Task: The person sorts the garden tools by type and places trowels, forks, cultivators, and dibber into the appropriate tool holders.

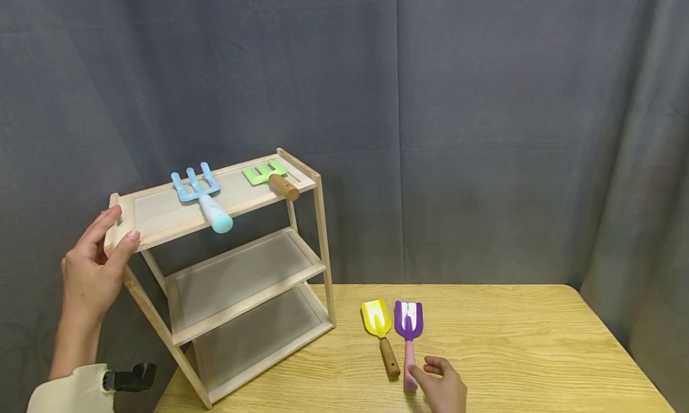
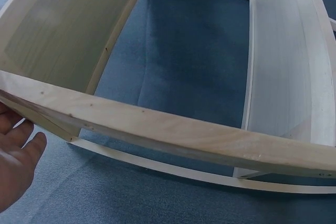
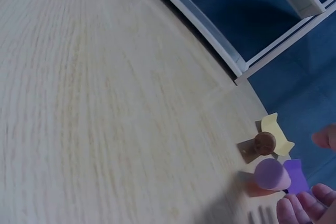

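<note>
the left hand (image 1: 91, 272) grips the wooden rack (image 1: 242, 275) at its upper left end; the right hand (image 1: 444, 386), digits parted, is at the purple shovel (image 1: 409, 345) on the table (image 1: 517, 341), contact unclear. a sideways slip could knock the yellow shovel (image 1: 381, 335); tugging the rack might dislodge the blue fork (image 1: 200, 193).

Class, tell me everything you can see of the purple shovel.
The purple shovel has a glossy, glare-streaked blade, possibly metal, and a round-ended pink handle. It lies on the table, blade pointing away from the person, just right of the yellow shovel. The right hand is at the handle, its thumb overlapping it in the head view; whether they touch is unclear.
</note>
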A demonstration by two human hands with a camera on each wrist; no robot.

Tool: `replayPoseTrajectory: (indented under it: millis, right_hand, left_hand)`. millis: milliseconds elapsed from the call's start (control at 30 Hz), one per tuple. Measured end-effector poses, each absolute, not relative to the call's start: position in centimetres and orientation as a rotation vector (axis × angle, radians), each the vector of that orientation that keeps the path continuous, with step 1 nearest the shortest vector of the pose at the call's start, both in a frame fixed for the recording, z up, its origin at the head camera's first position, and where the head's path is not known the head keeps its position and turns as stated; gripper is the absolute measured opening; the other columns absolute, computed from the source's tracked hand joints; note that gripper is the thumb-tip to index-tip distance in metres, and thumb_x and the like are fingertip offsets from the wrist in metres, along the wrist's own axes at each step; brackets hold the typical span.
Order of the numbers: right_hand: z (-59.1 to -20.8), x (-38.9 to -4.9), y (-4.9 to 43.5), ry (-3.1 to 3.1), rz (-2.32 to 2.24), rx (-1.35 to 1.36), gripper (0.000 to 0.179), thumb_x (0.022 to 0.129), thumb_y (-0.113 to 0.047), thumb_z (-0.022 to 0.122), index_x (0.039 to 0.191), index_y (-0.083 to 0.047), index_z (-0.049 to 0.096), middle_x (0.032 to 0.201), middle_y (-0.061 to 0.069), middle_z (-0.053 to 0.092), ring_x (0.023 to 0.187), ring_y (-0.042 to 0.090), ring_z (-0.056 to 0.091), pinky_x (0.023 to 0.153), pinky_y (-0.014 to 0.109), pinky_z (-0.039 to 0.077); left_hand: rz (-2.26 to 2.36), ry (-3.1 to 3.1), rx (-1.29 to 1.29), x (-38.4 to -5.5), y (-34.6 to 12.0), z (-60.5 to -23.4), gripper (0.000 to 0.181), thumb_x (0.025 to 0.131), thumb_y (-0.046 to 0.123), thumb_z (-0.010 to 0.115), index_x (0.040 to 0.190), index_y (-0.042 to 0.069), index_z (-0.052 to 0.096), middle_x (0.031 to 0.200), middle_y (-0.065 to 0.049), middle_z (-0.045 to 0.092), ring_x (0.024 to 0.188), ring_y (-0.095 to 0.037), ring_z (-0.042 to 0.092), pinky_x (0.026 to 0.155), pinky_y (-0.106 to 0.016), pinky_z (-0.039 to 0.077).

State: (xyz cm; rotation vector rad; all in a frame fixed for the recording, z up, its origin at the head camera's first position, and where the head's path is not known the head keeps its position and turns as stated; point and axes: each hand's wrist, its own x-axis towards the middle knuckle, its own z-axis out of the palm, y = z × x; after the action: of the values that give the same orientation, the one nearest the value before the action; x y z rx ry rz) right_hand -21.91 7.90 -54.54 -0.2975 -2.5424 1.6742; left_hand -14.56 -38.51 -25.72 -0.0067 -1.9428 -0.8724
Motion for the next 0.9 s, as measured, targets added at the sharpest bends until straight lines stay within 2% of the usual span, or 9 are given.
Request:
replayPoseTrajectory:
  millis: [233,500,900]
  right_hand:
    - [-55.3,-22.2,7.5,-2.631,1.637,-0.310,0.067,0.063,-0.047,0.074,0.104,0.003,0.057,0.086,0.007,0.060,0.076,0.025,0.055,0.059,0.035,0.047]
    - [-55.9,-22.0,7.3,-2.663,1.559,-0.248,0.056,0.065,-0.038,0.074,0.100,0.002,0.056,0.074,0.000,0.056,0.067,0.016,0.053,0.055,0.030,0.043]
    - [-56.4,-22.2,7.1,-2.679,1.565,-0.216,0.050,0.066,-0.033,0.074,0.095,0.003,0.054,0.068,0.000,0.052,0.060,0.014,0.048,0.050,0.028,0.039]
  left_hand:
    - [-0.867,-1.938,-0.006,-14.6,-38.5,-25.7,0.044,0.082,0.011,0.061,0.126,0.010,0.052,0.130,-0.001,0.047,0.117,-0.008,0.041,0.086,-0.010,0.034]
    - [-0.861,-1.940,-0.005,-14.6,-38.4,-25.6,0.044,0.082,0.011,0.061,0.126,0.011,0.052,0.130,-0.001,0.046,0.117,-0.009,0.041,0.086,-0.010,0.034]
    - [-0.868,-1.926,-0.010,-14.6,-38.6,-25.7,0.044,0.081,0.010,0.062,0.124,0.008,0.053,0.128,-0.001,0.048,0.119,-0.009,0.039,0.086,-0.009,0.034]
